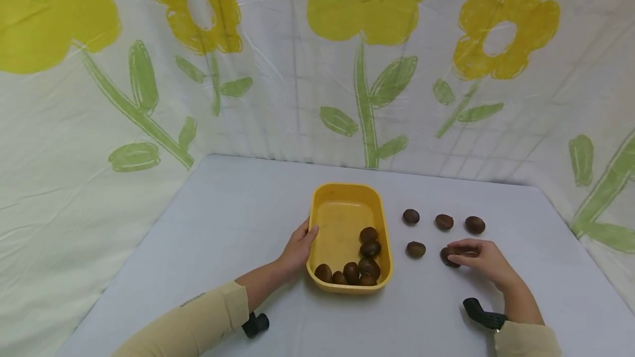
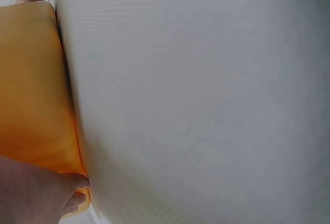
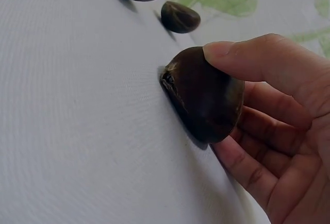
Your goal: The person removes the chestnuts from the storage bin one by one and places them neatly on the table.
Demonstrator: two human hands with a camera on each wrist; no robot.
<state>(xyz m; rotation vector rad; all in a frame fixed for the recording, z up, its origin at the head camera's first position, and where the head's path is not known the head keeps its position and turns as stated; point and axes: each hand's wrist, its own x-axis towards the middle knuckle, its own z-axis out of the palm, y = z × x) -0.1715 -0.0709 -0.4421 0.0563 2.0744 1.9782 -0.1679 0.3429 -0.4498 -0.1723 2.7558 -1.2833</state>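
Observation:
A yellow plastic container (image 1: pixel 337 222) rests on the table, with several brown chestnuts (image 1: pixel 369 269) gathered along its near end and right side. My left hand (image 1: pixel 295 249) grips its left wall, the thumb over the rim. In the left wrist view the fingers (image 2: pixel 72 185) lie against the container's outer side. To the right, my right hand (image 1: pixel 486 263) pinches a chestnut (image 3: pixel 203 100) between thumb and fingers, at or just above the tabletop. Beside that hand lie more loose chestnuts, among them one to its left (image 1: pixel 415 249) and one behind it (image 1: pixel 474 225).
The table (image 1: pixel 238 203) has a pale cloth top. Behind it hangs a white curtain (image 1: pixel 278 98) with painted yellow flowers. Black wrist devices sit by both forearms, the right one (image 1: pixel 483 315) near the sleeve cuff.

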